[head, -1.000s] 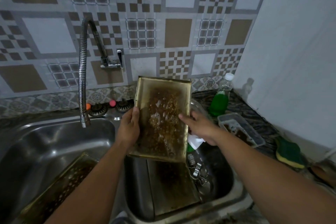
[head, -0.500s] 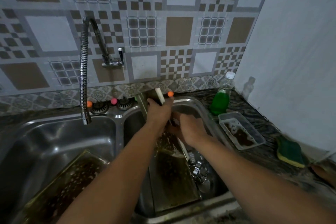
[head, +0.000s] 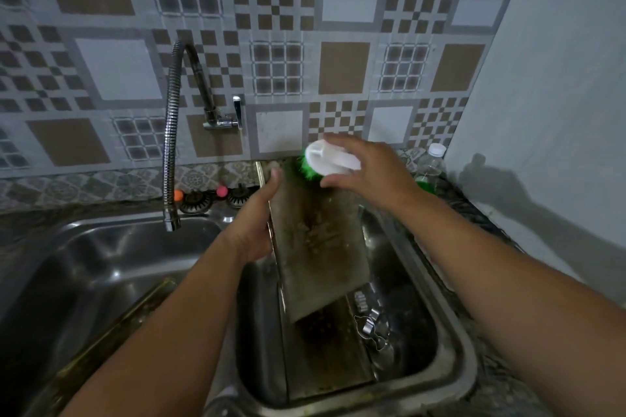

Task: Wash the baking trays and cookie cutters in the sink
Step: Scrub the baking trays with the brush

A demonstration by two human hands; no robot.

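1. Head view: the task appears to be at an early-to-middle stage. One baking tray (head: 318, 247) is held tilted over the right basin (head: 450, 325) of the sink, its visible face grimy and carrying a little foam.
2. A second tray (head: 325, 355) lies in the bottom of the right basin, dark with residue; it looks unwashed.
3. A third tray (head: 111, 335) leans in the left basin (head: 101, 254), also stained.
4. Cookie cutters (head: 371, 328) lie in the right basin beside the second tray, untouched at present.
5. Tap (head: 171, 159): no water is seen running, so rinsing is judged to remain for all items.
6. Left hand (head: 254, 223): fingers curl round the left edge of the held tray, thumb up along the edge, supporting it.
7. Right hand (head: 366, 169): fingers close over a white scrubbing brush (head: 327, 159) with green bristles, pressed against the top end of the held tray.
8. Soap bottle (head: 430, 169) stands on the table at the right, near the wall.
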